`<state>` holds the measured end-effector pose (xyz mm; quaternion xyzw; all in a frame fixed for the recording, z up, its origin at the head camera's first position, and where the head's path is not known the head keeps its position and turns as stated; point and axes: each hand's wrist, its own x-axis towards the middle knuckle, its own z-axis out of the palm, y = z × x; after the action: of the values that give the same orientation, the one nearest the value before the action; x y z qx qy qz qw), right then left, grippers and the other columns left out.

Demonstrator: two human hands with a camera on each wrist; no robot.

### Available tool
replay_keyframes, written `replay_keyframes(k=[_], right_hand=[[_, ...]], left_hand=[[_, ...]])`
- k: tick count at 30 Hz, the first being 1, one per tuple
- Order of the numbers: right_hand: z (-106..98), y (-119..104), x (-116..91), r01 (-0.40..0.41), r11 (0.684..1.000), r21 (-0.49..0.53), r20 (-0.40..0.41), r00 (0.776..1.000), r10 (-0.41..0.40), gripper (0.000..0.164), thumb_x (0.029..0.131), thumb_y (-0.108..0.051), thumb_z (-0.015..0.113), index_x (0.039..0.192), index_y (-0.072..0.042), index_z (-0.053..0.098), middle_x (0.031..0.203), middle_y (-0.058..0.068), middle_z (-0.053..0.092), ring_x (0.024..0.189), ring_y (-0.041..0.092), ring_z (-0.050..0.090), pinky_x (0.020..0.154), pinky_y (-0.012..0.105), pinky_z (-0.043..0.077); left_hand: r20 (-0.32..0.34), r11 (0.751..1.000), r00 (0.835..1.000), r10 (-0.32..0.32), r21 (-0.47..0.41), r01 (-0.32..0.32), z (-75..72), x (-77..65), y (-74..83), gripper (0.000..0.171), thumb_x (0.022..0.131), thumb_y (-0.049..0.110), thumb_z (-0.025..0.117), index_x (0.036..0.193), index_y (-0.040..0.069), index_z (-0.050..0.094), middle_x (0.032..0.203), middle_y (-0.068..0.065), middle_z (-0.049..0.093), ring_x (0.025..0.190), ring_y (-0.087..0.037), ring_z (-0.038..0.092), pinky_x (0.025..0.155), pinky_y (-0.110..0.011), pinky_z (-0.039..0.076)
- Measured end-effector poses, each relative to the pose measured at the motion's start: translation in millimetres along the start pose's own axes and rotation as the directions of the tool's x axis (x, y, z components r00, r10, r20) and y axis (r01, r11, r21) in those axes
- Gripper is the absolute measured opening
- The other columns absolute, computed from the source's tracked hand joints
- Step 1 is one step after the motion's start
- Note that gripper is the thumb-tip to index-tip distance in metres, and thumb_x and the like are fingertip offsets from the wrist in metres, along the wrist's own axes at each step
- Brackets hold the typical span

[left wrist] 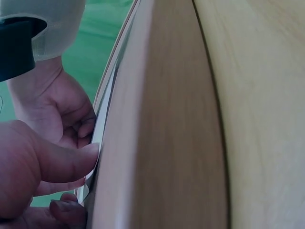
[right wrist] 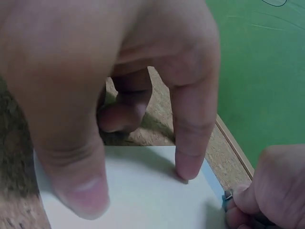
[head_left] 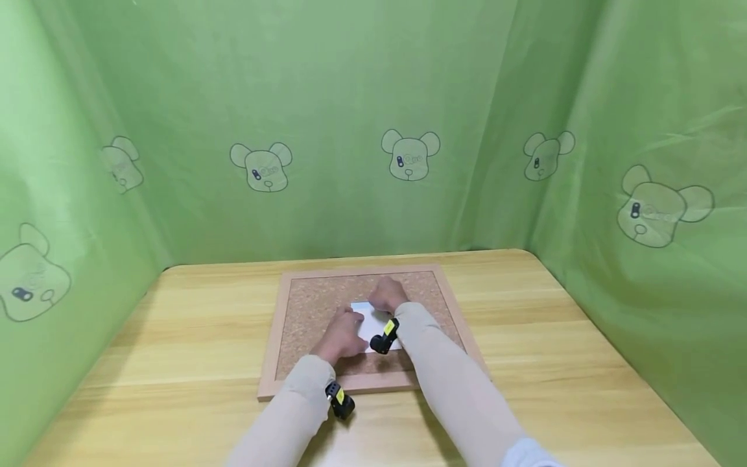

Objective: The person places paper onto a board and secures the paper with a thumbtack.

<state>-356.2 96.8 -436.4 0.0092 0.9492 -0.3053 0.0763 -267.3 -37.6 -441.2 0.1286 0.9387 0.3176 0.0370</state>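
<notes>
A white sheet of paper (head_left: 369,327) with a light blue strip along its far edge lies on a framed corkboard (head_left: 312,301). My left hand (head_left: 343,334) rests on the paper's left side, thumb and index finger apart. In the right wrist view the left thumb (right wrist: 86,195) and the left index fingertip (right wrist: 189,167) press on the sheet. At the paper's far edge, my right hand (head_left: 387,295) pinches a small push pin (right wrist: 228,196), mostly hidden by the fingers. The left wrist view shows the right hand's fingers curled beside the paper.
The corkboard's pale wooden frame (head_left: 455,318) surrounds the work on a wooden table (head_left: 525,318). Green curtains (head_left: 350,214) with bear-head drawings stand behind and at both sides. Each wrist carries a black camera; the right one (head_left: 383,338) hangs over the paper.
</notes>
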Motion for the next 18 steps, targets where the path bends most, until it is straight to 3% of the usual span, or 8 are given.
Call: replay_keyframes(k=[4, 8, 18], right_hand=[[0.8, -1.5, 0.6, -0.039, 0.999, -0.003, -0.013, 0.999, 0.039, 0.007, 0.074, -0.002, 0.061, 0.068, -0.004, 0.059, 0.072, 0.012, 0.060, 0.062, 0.021, 0.054, 0.050, 0.027, 0.044], [-0.5, -6.9, -4.2, -0.019, 0.999, -0.029, -0.033, 0.999, 0.018, 0.001, 0.071, -0.002, 0.061, 0.070, -0.001, 0.061, 0.074, 0.013, 0.061, 0.064, 0.023, 0.056, 0.054, 0.028, 0.048], [6.5, -5.8, -3.6, 0.037, 0.990, -0.138, -0.079, 0.996, -0.048, 0.017, 0.070, -0.001, 0.066, 0.060, -0.007, 0.055, 0.071, 0.011, 0.062, 0.064, 0.023, 0.056, 0.054, 0.029, 0.047]], left_hand=[[0.002, 1.000, 1.000, 0.013, 0.005, -0.013, 0.8, 0.5, -2.9, 0.060, 0.070, 0.009, 0.080, 0.124, -0.008, 0.060, 0.133, -0.027, 0.046, 0.119, -0.039, 0.049, 0.105, -0.043, 0.039], [0.009, 1.000, 1.000, 0.013, 0.012, -0.013, 0.3, 0.5, -2.8, 0.061, 0.071, 0.013, 0.081, 0.124, -0.008, 0.059, 0.132, -0.027, 0.046, 0.117, -0.038, 0.050, 0.103, -0.043, 0.041], [0.018, 1.000, 1.000, 0.018, 0.022, -0.018, 3.4, 1.2, -2.9, 0.060, 0.071, 0.012, 0.081, 0.123, -0.009, 0.059, 0.131, -0.027, 0.046, 0.113, -0.036, 0.051, 0.102, -0.042, 0.042]])
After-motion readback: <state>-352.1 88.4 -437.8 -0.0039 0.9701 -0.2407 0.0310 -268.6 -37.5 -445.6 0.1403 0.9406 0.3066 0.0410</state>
